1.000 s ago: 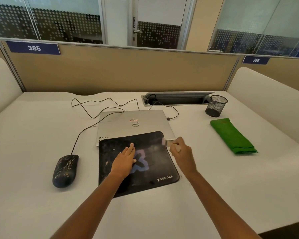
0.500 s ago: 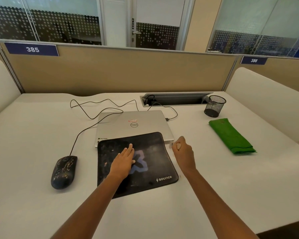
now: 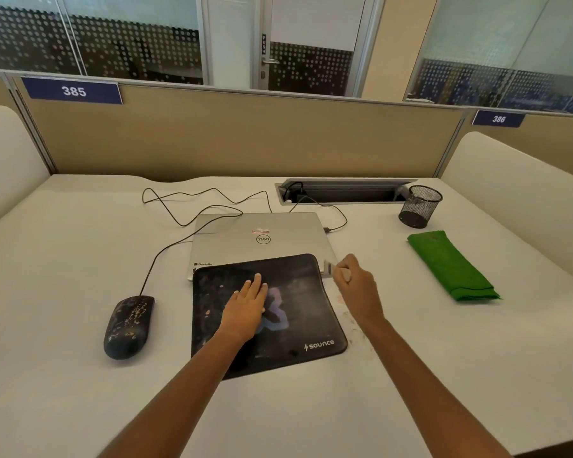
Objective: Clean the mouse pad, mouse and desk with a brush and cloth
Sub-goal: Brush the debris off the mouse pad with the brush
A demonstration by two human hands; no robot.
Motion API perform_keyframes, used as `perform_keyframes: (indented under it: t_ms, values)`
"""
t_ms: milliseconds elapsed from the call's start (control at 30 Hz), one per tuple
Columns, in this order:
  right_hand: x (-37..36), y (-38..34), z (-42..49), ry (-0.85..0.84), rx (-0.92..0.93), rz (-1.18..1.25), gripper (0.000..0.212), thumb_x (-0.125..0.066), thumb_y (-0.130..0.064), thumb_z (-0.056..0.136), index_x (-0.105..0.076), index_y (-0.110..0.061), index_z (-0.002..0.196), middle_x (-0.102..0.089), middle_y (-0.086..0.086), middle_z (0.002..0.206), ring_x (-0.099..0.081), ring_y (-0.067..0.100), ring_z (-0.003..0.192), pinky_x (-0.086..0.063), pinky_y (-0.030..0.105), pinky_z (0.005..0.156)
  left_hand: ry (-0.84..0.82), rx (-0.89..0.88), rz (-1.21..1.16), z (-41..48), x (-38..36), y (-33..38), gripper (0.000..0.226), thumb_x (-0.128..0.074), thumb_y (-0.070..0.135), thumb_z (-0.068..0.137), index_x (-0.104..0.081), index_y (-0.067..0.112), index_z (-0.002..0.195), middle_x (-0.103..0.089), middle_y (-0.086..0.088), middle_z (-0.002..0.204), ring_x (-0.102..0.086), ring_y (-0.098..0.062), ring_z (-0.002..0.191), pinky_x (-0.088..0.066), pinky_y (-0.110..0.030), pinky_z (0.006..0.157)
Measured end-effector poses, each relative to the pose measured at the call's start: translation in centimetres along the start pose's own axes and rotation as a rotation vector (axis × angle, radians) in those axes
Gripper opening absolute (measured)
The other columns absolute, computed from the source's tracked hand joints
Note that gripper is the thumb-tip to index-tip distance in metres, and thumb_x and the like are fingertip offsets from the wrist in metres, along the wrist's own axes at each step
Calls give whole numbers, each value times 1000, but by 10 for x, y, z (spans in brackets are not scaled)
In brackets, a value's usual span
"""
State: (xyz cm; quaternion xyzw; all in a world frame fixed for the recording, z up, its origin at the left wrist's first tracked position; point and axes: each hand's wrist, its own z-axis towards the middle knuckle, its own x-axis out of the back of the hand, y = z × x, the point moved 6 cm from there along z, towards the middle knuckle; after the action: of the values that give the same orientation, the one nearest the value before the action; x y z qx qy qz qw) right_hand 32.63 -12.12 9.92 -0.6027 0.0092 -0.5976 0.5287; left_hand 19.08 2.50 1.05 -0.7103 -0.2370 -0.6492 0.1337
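I note the left hand (image 3: 245,305) with straight fingers (image 3: 258,282) pressed flat on the black square fabric mouse pad (image 3: 298,328), near its middle. The right hand (image 3: 356,289) is curled round a small pale-handled brush (image 3: 328,268), bristles at the pad's far right corner. The pad's far edge overlaps a closed silver laptop (image 3: 262,239). Reddish crumbs (image 3: 354,325) lie just right of the pad on the white desk (image 3: 63,259). The speckled black corded mouse (image 3: 128,327) sits left of the pad, apart. The folded green cloth (image 3: 452,266) lies well right, near a black mesh cup (image 3: 419,206).
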Motion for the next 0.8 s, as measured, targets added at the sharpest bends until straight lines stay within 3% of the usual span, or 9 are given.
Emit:
perform_keyframes:
  t_ms: [133,267,400,600,800]
  values:
    - [-4,-10,23,-68,76,11,17,-47,-19,96,-50,-3,95,-52,7,76,-48,17,63,-35,14,52,38,-87,58,10,12,23,72,-47,14,96,-1,13,151,10,-5,160,3,-23,148,-7,-39,120]
    - [-20,-6,34,-151,41,-43,14,-44,-20,97,-48,-8,93,-56,11,81,-52,20,70,-38,20,57,28,-120,28,28,23,45,57,-31,21,102,-2,14,151,3,-3,160,0,-20,148,-7,-38,120]
    - [-22,-2,40,-144,0,-75,24,-43,-23,97,-51,-1,101,-62,17,90,-51,18,71,-39,22,62,-44,-130,37,46,29,59,56,-31,22,103,-5,14,151,0,-3,160,-2,-21,148,-9,-40,120]
    - [-25,5,36,-203,-34,-105,26,-43,-24,97,-52,-1,104,-65,18,96,-52,18,75,-39,24,66,-125,-99,30,58,31,66,53,-33,22,102,-14,13,150,-7,-2,160,-15,-22,146,-27,-41,113]
    - [-20,14,13,-268,-63,-33,17,-46,-21,96,-52,-6,95,-59,11,83,-52,17,71,-39,18,59,-113,-100,31,61,34,66,50,-34,20,102,-19,14,149,-13,-2,159,-22,-24,144,-30,-42,112]
